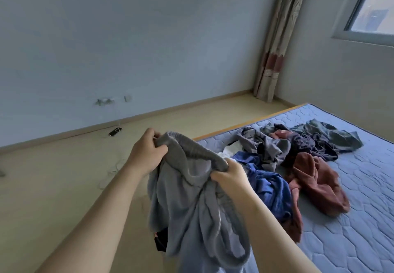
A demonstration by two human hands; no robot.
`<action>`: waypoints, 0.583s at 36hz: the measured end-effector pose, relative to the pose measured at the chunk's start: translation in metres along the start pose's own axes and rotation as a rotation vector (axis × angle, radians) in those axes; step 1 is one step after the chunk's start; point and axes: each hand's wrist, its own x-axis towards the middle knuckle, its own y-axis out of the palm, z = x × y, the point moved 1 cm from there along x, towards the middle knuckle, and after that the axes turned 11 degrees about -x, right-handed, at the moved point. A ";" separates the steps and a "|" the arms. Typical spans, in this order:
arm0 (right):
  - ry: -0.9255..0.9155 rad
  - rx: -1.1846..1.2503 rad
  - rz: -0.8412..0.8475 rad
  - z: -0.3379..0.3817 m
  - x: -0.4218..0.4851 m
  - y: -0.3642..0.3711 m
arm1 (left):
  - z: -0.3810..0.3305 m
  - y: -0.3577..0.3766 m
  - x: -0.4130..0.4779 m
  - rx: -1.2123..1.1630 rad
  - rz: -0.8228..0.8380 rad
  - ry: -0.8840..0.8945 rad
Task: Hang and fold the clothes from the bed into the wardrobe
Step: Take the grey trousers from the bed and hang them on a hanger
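A grey garment with a ribbed elastic waistband hangs in front of me over the bed's near edge. My left hand grips the waistband at its left end. My right hand grips it at the right end, so the band is stretched between them. Behind it on the blue quilted mattress lies a heap of clothes: a blue piece, a rust-red one, a grey one, a dark navy one, a grey-green one and a bit of white. No wardrobe is in view.
Beige floor stretches left of the bed to a pale blue wall. A small dark object with a cable lies by the skirting. A curtain hangs in the corner beside a window. Something black shows under the grey garment.
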 end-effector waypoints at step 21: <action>-0.210 0.026 0.491 0.036 -0.072 0.058 | 0.046 -0.080 -0.175 -0.129 -0.385 -0.398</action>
